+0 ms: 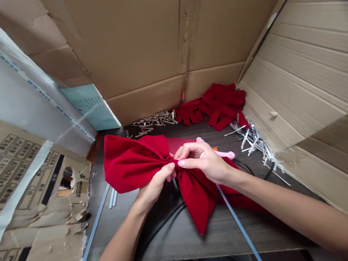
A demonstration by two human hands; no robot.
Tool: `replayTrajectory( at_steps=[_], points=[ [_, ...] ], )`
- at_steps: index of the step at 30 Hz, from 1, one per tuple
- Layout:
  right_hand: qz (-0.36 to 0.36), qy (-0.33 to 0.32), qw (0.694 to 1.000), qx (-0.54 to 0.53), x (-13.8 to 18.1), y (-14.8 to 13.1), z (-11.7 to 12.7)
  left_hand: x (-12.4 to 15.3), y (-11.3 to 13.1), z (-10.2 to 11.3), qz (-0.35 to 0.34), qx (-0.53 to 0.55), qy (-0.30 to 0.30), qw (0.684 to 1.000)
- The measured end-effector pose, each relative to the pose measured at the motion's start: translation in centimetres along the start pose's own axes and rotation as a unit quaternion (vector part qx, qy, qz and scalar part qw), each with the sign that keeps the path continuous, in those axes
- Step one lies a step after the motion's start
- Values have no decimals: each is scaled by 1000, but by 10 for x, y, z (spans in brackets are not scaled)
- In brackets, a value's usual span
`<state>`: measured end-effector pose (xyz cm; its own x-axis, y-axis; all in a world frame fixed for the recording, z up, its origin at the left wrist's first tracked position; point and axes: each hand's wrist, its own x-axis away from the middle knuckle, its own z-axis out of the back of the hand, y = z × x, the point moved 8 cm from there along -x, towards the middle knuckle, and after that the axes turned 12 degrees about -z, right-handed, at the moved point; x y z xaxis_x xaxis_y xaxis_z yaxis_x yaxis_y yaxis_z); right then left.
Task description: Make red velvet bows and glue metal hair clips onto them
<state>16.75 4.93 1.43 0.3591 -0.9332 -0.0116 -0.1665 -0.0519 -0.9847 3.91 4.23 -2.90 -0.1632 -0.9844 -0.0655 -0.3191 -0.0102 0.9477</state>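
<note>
A large red fabric bow [136, 159] is gathered at its middle above the dark table. My left hand [159, 178] pinches the gathered centre from the left, thumb on top. From the right, my right hand [200, 159] grips the same centre, thumb and forefinger pressed together on the cloth. One pointed tail [199, 204] hangs down toward me. Partly hidden behind my right hand is a pink tool [225, 154], probably a glue gun, with a black cord nearby. More red fabric lies under my right forearm.
Metal clips [156, 121] and a heap of red fabric strips [223, 102] lie at the back. Silvery scraps [256, 140] line the right side. A black cable [161, 226] crosses the dark table [184, 248]. Cardboard walls [134, 32] enclose the back and right; a printed carton [31, 176] stands left.
</note>
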Motion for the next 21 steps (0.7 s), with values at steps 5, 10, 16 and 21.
replayTrajectory(
  at_steps=[5, 10, 16, 21],
  points=[
    [-36, 17, 998, -45, 4, -3, 5, -1, 12, -13, -12, 30, -37, 999],
    [-55, 39, 997, -31, 12, -7, -2, 0, 12, -12, -3, 94, 27, 995],
    [-6, 55, 986, 157, 9, -38, 17, -5, 26, -10, -59, 156, 33, 985],
    [10, 183, 830, 526, -1, -63, 92, -12, 35, 10, -92, 177, 73, 977]
  ],
)
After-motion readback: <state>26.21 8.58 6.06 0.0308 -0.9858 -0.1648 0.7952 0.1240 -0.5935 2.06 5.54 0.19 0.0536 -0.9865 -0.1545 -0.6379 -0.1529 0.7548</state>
